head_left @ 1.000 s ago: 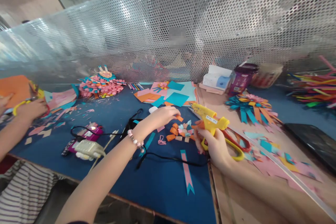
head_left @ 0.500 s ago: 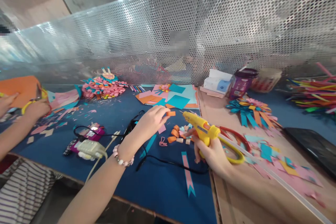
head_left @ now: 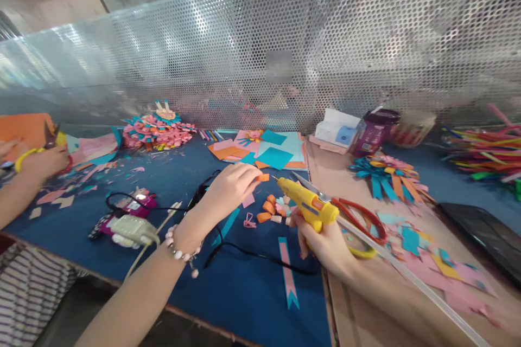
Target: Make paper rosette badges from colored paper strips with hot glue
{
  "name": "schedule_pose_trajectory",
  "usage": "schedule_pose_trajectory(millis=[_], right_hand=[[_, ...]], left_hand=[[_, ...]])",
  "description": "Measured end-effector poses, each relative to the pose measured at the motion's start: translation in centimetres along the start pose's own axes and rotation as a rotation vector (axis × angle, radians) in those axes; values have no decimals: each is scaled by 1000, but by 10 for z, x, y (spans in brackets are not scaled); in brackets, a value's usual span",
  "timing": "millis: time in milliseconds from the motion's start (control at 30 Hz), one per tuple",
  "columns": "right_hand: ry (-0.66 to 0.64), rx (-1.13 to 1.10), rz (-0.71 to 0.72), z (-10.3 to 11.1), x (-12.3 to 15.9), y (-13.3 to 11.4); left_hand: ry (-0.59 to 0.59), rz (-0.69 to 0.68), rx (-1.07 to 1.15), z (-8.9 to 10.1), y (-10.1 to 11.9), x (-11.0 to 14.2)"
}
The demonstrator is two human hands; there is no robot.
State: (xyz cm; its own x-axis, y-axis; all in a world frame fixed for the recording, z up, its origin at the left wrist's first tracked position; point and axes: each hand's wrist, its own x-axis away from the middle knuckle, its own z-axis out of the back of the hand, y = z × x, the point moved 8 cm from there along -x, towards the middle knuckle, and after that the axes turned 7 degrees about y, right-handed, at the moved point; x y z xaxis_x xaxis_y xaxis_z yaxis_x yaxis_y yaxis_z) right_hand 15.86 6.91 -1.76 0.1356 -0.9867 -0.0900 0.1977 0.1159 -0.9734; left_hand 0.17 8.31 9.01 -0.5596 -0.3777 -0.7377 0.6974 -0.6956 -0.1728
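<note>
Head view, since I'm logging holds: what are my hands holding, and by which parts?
Right hand: yellow plastic glue gun, by its handle. Left hand: small orange paper piece, by one end.

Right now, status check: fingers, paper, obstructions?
Left fingers pinching orange paper strip. Right fingers gripping yellow glue gun. Nozzle near strip. Scissors partly hidden behind gun.

The head camera looks from the wearer's head height, forward and down across the blue tabletop (head_left: 240, 303) to the perforated metal panel (head_left: 183, 49) at twelve o'clock. It is close over the left hand (head_left: 232, 187), toward seven, and right hand (head_left: 328, 244), toward five, yet wide enough to include a co-worker's hand (head_left: 43, 165) at nine.
</note>
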Motion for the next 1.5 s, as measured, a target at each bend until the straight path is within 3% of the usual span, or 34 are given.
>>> schedule_pose_trajectory(millis=[600,1500], right_hand=[[49,104,85,4,2,-3],[30,160,85,5,3,-4]], left_hand=[[12,-38,-29,7,6,-2],[-3,-74,-35,14,11,-1]])
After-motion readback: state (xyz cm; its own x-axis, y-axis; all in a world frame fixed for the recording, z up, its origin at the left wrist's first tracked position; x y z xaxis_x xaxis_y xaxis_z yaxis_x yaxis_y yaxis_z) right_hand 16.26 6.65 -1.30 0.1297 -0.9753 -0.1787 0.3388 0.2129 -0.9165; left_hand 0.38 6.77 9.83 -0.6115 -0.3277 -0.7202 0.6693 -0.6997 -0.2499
